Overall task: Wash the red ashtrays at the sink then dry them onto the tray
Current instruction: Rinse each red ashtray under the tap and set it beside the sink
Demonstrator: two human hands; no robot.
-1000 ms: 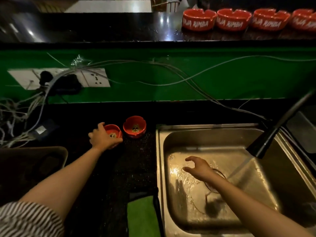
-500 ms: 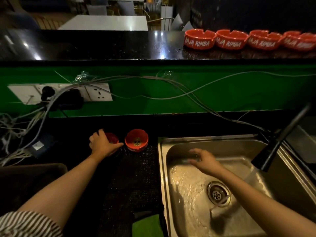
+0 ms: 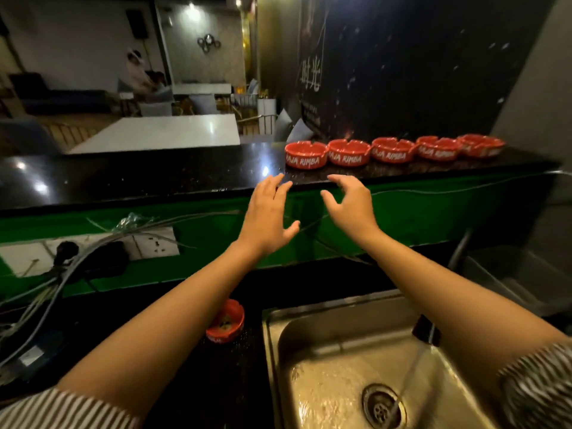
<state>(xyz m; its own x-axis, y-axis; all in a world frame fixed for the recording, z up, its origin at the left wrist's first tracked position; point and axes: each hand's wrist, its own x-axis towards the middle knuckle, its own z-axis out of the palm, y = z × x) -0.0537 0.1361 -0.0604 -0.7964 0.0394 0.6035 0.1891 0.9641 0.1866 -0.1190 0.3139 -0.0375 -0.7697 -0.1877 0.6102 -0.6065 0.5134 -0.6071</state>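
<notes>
Several red ashtrays marked RAJA RIMBA stand in a row on the raised black bar counter (image 3: 123, 181); the nearest one (image 3: 305, 157) is at the row's left end. Both my hands are lifted toward that counter's front edge, empty. My left hand (image 3: 268, 216) has its fingers spread just below and left of the nearest ashtray. My right hand (image 3: 351, 206) is beside it with fingers loosely bent, holding nothing. Another red ashtray (image 3: 225, 324) sits on the lower dark worktop left of the steel sink (image 3: 328, 342), partly hidden by my left forearm. Water runs from the tap (image 3: 428, 328).
A green wall panel (image 3: 201, 239) under the bar carries a socket strip (image 3: 154, 243) and a tangle of cables (image 3: 62, 274) at the left. A grey container (image 3: 520, 277) stands right of the sink. Tables and seated people are in the room beyond.
My left hand let go of the ashtray on the lower worktop and rose to the bar. My right hand left the sink and rose too. The view tilted upward.
</notes>
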